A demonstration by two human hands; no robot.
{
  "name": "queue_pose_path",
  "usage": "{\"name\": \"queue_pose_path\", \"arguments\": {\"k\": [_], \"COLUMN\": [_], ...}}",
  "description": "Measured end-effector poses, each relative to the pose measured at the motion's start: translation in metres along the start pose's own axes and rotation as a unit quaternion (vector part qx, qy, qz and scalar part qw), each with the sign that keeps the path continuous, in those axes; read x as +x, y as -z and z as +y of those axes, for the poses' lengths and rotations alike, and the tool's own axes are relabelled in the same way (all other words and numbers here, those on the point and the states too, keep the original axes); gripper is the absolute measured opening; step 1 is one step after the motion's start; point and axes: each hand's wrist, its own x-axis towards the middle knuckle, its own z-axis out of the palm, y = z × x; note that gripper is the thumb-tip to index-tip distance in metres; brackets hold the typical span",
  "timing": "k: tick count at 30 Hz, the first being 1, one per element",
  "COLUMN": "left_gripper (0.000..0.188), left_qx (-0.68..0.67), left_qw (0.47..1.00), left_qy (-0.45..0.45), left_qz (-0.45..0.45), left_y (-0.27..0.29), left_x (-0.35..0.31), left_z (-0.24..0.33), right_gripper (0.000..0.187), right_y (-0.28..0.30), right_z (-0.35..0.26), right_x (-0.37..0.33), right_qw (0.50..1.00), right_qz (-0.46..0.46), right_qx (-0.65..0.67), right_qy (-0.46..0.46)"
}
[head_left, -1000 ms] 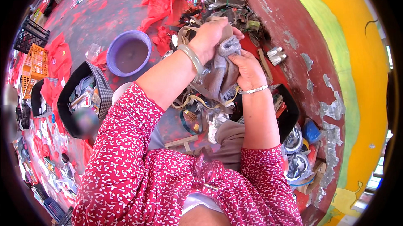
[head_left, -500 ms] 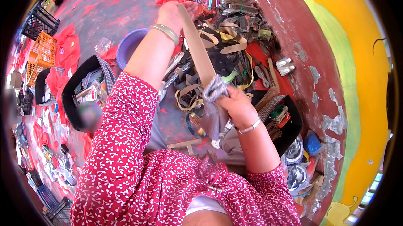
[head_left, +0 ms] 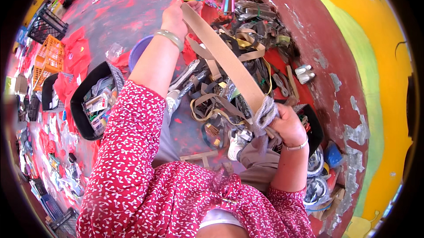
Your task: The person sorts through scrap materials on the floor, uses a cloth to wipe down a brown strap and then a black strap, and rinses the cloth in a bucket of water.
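A tan flat strap (head_left: pixel 226 59) runs diagonally between my hands, pulled fairly straight. My left hand (head_left: pixel 177 20) is closed on its upper end, though some of the fingers are hidden behind it. At the lower end, my right hand (head_left: pixel 289 125) grips a bunched grey cloth (head_left: pixel 265 116) folded around the strap. The strap's end beyond the cloth is hidden. Under it on the floor lies a tangled pile of tan and dark straps (head_left: pixel 216 105).
Left stands a black bin (head_left: pixel 78 112) with small packages, beside a purple basin (head_left: pixel 140 51) and an orange crate (head_left: pixel 49 59). A dark container (head_left: pixel 314 127) is behind my right hand. Peeling red wall (head_left: pixel 329 57) rises at the right. My shoe (head_left: pixel 237 146) is below the pile.
My right hand and the grey cloth have moved right and down, away from my left hand. A longer stretch of strap now shows between them.
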Motion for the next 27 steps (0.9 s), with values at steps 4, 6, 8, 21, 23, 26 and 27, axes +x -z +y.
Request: {"name": "queue_pose_path", "arguments": {"k": [4, 6, 8, 21, 23, 26, 27], "left_gripper": [0.047, 0.042, 0.041, 0.053, 0.039, 0.031, 0.031], "left_qx": [0.207, 0.422, 0.635, 0.502, 0.557, 0.55, 0.531], "left_qw": [0.954, 0.877, 0.756, 0.682, 0.682, 0.707, 0.725], "left_qy": [0.192, 0.171, -0.018, -0.238, -0.107, 0.064, 0.099], "left_qz": [-0.097, -0.152, -0.158, -0.476, -0.461, -0.44, -0.427], "left_y": [-0.013, -0.015, -0.039, -0.053, -0.049, -0.056, -0.055], "left_x": [-0.023, -0.021, -0.051, -0.121, -0.119, -0.122, -0.119], "left_z": [-0.008, -0.019, -0.034, -0.08, -0.068, -0.039, -0.036], "right_gripper": [0.024, 0.028, 0.03, 0.026, 0.026, 0.03, 0.031], "right_y": [0.039, 0.047, 0.052, 0.016, 0.021, 0.057, 0.076], "right_z": [0.03, 0.03, 0.026, -0.018, -0.018, -0.006, 0.004], "right_x": [0.007, 0.016, 0.025, 0.068, 0.066, 0.068, 0.066], "right_qw": [0.934, 0.967, 0.955, 0.964, 0.95, 0.897, 0.885], "right_qz": [0.039, 0.14, 0.22, 0.109, 0.154, 0.274, 0.277], "right_qx": [0.335, 0.124, -0.061, 0.241, 0.271, 0.344, 0.359], "right_qy": [0.119, 0.174, 0.191, 0.012, 0.027, 0.048, 0.108]}}
